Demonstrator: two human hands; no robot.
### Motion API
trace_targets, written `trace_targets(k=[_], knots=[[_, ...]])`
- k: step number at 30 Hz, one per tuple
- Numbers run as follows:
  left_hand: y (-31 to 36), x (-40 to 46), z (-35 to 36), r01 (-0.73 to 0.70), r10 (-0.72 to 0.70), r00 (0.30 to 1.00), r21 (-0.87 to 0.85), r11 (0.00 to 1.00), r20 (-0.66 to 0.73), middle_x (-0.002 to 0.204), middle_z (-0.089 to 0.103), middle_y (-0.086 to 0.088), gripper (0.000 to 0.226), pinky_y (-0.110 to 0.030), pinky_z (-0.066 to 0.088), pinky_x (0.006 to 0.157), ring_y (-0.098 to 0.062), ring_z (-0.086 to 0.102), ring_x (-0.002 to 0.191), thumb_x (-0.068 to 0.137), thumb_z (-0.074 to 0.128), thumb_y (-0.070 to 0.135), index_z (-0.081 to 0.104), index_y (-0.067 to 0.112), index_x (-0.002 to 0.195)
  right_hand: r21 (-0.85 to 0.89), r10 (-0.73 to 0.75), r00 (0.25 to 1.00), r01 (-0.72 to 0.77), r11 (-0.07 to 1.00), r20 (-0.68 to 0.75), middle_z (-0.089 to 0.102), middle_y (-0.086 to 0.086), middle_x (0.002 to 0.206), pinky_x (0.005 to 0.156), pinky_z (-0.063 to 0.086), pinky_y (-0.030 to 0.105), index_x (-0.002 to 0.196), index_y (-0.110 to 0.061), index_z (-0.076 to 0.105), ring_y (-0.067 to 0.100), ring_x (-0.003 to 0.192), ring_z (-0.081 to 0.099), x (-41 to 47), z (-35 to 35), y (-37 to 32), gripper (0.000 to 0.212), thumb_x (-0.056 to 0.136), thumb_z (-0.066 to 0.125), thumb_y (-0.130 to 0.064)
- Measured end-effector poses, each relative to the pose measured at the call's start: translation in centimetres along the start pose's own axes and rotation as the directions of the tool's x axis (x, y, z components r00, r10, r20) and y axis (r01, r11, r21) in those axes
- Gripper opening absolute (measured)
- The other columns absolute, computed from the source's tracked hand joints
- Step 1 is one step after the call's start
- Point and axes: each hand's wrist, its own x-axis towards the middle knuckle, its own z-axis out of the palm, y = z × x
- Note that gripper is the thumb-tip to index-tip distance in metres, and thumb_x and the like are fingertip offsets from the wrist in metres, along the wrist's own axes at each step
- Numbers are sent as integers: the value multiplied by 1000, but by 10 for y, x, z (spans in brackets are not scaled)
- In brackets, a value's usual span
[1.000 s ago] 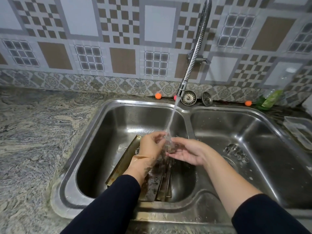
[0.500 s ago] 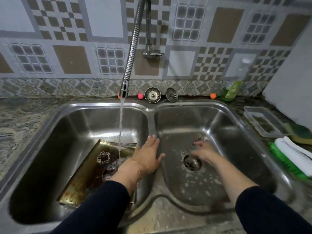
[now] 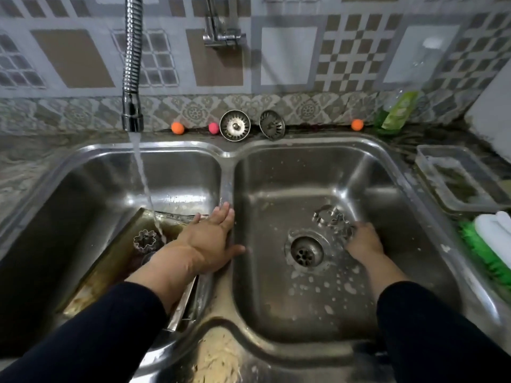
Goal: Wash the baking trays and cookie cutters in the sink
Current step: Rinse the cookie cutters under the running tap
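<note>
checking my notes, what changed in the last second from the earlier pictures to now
Both hands left the water stream. The right hand carried a cookie cutter into the right basin by the drain; the left hand now rests on the divider. Tap running, tray unmoved.

left hand flat on sink divider | right hand touching cookie cutters

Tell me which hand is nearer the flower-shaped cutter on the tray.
Left. The left hand rests on the divider just right of the flower-shaped cutter; the right hand is in the other basin.

silver sink, brown-stained tray, orange ball
</note>
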Motion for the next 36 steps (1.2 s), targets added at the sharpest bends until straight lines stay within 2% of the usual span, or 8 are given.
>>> trace_targets(k=[5, 11, 16, 21, 27, 31, 35, 36], knots=[[1, 0, -1, -4, 3, 1000, -20, 1000, -10, 159, -15, 2, 86, -37, 1, 119, -12, -2, 148, 93, 39, 58, -6, 16, 153, -54, -46, 998, 48, 997, 33, 37, 11, 140, 100, 44, 43, 141, -21, 41, 35, 124, 42, -16, -16, -8, 61, 85, 65, -19], [-8, -5, -1, -92, 83, 993, -110, 990, -87, 160, -5, 6, 81, -33, 2, 119, -11, 6, 147, 93, 44, 54, 4, 18, 154, -88, -280, 948, 295, 952, 152, 49, 2, 140, 105, 40, 33, 135, -30, 50, 24, 128, 46, -71, -45, -67, 56, 82, 70, -21], [-40, -29, 20, -192, 58, 940, -379, 905, -337, 147, 43, 11, 45, -28, 30, 113, -13, 43, 133, 95, 49, 26, 44, 33, 140, -86, -542, 822, 561, 823, 175, 46, 2, 141, 110, 32, 31, 136, -26, 49, 23, 134, 39, -142, -47, -153, 49, 88, 62, -32], [-100, -42, 58, 12, -79, 991, -515, 857, -109, 117, 64, 12, 26, -38, 52, 93, -14, 63, 103, 92, 49, 29, 63, 42, 108, -110, -713, 680, 732, 672, 172, 46, -1, 138, 109, 30, 38, 134, -28, 51, 21, 131, 36, -203, 1, -224, 42, 92, 54, -31], [-158, -54, 89, 222, -206, 975, -422, 879, 83, 133, 57, -5, 39, -29, 40, 101, -25, 54, 121, 93, 48, 22, 53, 24, 132, -150, -727, 518, 847, 511, 450, 52, 7, 132, 106, 36, 40, 125, -18, 60, 28, 124, 45, -234, 100, -275, 38, 88, 56, -14], [-173, -48, 101, 235, -167, 962, -345, 909, 214, 140, 51, -4, 53, -29, 38, 106, -23, 50, 127, 93, 46, 20, 37, 28, 144, -217, -681, 536, 838, 501, 498, 53, 13, 125, 97, 42, 38, 117, -8, 56, 32, 116, 50, -228, 143, -287, 30, 88, 57, -14], [-175, -46, 94, 222, -159, 973, -482, 847, 169, 142, 50, -6, 45, -28, 35, 105, -25, 48, 129, 98, 40, 23, 40, 22, 143, -107, -632, 622, 746, 657, 463, 58, 6, 100, 70, 40, 29, 90, -19, 59, 26, 93, 58, -223, 147, -288, 3, 91, 56, -20], [-174, -45, 92, 216, -169, 976, -564, 797, 136, 143, 48, -6, 45, -27, 33, 106, -24, 46, 130, 100, 38, 26, 38, 22, 145, -53, -600, 677, 681, 731, 426, 56, 3, 93, 66, 37, 27, 82, -22, 55, 22, 86, 57, -222, 143, -288, 10, 92, 56, -22]])
